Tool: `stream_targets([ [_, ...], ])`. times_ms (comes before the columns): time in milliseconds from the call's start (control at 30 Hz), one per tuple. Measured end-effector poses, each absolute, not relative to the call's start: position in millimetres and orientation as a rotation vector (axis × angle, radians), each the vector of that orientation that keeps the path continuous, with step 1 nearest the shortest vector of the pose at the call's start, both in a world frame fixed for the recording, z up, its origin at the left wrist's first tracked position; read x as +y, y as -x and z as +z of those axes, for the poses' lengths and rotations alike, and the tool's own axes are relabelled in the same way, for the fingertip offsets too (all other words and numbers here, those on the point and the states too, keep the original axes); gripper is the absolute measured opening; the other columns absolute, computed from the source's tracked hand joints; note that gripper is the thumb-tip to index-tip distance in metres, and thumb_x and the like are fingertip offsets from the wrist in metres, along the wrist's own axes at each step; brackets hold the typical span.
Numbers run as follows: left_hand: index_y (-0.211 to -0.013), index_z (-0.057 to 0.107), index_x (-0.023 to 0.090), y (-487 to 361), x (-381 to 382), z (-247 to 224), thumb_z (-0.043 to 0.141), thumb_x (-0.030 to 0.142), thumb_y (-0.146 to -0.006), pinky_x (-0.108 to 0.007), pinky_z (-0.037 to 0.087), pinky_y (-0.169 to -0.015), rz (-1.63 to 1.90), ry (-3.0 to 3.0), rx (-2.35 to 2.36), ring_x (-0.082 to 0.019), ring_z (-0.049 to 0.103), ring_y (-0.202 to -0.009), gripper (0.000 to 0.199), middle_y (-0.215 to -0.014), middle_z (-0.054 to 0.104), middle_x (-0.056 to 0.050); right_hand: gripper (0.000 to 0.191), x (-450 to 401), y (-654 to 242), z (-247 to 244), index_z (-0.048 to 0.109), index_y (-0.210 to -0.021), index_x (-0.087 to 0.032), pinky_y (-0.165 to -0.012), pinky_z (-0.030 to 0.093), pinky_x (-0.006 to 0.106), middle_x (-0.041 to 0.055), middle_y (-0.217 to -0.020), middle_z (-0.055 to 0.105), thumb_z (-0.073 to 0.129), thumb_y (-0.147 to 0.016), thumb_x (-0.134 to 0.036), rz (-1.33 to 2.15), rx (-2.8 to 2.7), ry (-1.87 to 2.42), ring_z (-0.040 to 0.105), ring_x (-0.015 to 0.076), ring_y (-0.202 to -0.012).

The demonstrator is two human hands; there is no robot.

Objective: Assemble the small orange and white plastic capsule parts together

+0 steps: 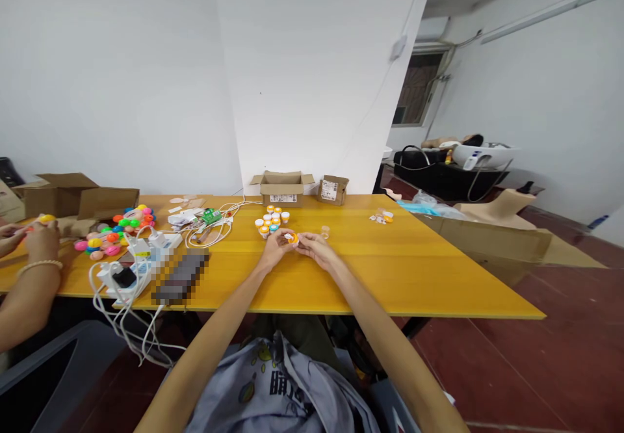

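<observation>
Between my hands is a small round orange-and-white lid; whether a jar sits beneath it, my fingers hide. My left hand is closed around its left side. From the right, the fingertips of my right hand pinch its edge. Just beyond my left hand stands a cluster of small jars with orange, white and blue lids. A small clear cup is on the table past my right hand.
Cardboard boxes stand by the wall. At right lie small orange and clear pieces. A power strip with cables and a blurred dark device lie left. Another person's hand works near colourful balls.
</observation>
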State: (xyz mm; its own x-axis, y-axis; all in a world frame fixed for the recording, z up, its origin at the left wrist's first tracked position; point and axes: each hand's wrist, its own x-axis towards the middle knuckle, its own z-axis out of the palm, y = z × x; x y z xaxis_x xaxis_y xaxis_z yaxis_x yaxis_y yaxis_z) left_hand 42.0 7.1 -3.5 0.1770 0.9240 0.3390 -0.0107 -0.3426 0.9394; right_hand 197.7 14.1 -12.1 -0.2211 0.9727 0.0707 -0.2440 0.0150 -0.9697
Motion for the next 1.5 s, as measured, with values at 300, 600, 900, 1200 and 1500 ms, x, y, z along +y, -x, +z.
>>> stream_targets([
  [300,-0.09,0.07,0.019,-40,11,-5,0.083,0.03,-0.062,-0.032,0.052,-0.081,1.32,-1.667,0.965,-0.02,0.066,-0.091,0.033,-0.095,0.072,-0.004,0.015,14,-199,-10,0.069,-0.071,-0.02,-0.07,0.06,0.025,0.0033,-0.072,0.072,0.073,-0.082,-0.03,1.495,-1.141,0.928,0.068,0.0132,-0.068],
  [600,-0.087,0.069,0.018,-41,10,-4,0.085,0.031,-0.059,-0.032,0.054,-0.079,1.357,-1.639,0.901,-0.019,0.068,-0.082,0.034,-0.086,0.072,-0.003,0.025,11,-196,-7,0.07,-0.066,-0.019,-0.063,0.055,0.021,0.0021,-0.068,0.071,0.087,-0.064,-0.038,1.547,-1.068,0.851,0.065,0.0115,-0.064],
  [900,-0.085,0.069,0.018,-40,14,-7,0.085,0.03,-0.059,-0.029,0.053,-0.071,1.387,-1.652,0.964,-0.018,0.068,-0.077,0.033,-0.084,0.072,-0.003,0.038,13,-195,-10,0.07,-0.066,-0.02,-0.07,0.055,0.028,0.0012,-0.068,0.069,0.09,-0.05,-0.048,1.477,-1.097,0.817,0.065,0.0143,-0.066],
  [1200,-0.092,0.07,0.018,-42,14,-7,0.084,0.031,-0.063,-0.034,0.057,-0.08,1.371,-1.662,0.857,-0.021,0.07,-0.088,0.035,-0.095,0.074,-0.006,0.046,11,-195,-7,0.07,-0.068,-0.02,-0.068,0.053,0.029,0.0019,-0.069,0.07,0.086,-0.048,-0.059,1.413,-1.113,0.846,0.065,0.0159,-0.068],
  [1500,-0.091,0.071,0.017,-39,17,-12,0.085,0.029,-0.062,-0.038,0.057,-0.086,1.386,-1.586,0.909,-0.022,0.072,-0.089,0.034,-0.092,0.075,-0.007,0.043,12,-195,-8,0.075,-0.072,-0.02,-0.074,0.053,0.032,0.0046,-0.077,0.074,0.087,-0.048,-0.055,1.349,-1.168,0.835,0.066,0.0178,-0.073],
])
